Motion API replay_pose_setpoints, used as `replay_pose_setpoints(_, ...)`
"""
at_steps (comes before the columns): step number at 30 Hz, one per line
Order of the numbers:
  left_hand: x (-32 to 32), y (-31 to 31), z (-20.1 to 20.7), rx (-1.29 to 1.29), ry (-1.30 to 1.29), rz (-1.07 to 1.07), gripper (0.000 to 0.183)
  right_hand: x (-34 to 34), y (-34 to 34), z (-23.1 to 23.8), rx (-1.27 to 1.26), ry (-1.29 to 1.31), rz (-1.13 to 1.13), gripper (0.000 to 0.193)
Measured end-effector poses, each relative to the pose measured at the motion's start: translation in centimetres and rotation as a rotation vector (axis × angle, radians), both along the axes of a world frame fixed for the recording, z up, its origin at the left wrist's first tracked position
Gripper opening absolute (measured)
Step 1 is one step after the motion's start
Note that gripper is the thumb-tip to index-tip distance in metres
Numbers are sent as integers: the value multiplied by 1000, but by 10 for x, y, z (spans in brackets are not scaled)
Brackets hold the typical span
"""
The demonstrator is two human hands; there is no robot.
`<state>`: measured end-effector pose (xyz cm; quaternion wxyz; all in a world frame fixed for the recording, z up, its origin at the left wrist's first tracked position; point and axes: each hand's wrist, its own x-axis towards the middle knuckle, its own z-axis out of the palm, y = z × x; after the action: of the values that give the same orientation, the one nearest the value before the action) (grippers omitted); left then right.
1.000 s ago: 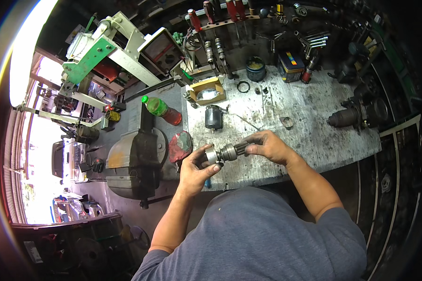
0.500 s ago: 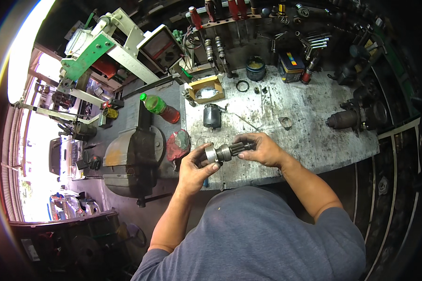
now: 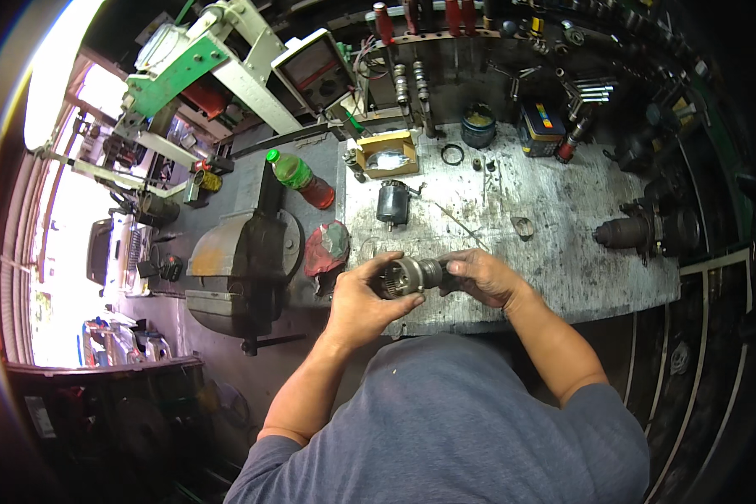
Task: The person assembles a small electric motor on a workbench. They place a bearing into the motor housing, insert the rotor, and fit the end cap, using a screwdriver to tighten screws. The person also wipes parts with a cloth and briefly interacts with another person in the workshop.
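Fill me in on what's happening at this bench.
A person holds a metal gear part just above the near side of the workbench. The left grip is around its wide, hollow end; the right grip is at the narrower end. A black motor rests on the bench beyond, with a vise and a bottle off to the left.

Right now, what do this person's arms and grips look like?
The left grip and right grip are bare hands, ungloved; the right shows smudges like grime. The forearms are bare too, no watch or band visible. The short sleeves are plain blue-grey.
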<state>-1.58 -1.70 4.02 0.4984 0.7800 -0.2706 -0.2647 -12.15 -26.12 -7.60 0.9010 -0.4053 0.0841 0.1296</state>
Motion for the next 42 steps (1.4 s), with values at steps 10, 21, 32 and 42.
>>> replay_pose_setpoints(10, -2, -4, 10, 114, -72, 13, 71, -5, 12, -17, 54, -1, 7, 60)
replay_pose_setpoints(21, 4, 54, -35, 49, -48, 348, 68, 106, -126, -6, -1593, 101, -388, 62)
replay_pose_setpoints(32, -2, 102, -51, -477, 346, 576, 73, 260, -245, -20, -2262, 505, 399, 45)
replay_pose_setpoints(42, 5, 103, -53, -707, 461, 639, 60, 193, -198, 20, -2044, 97, -339, 63)
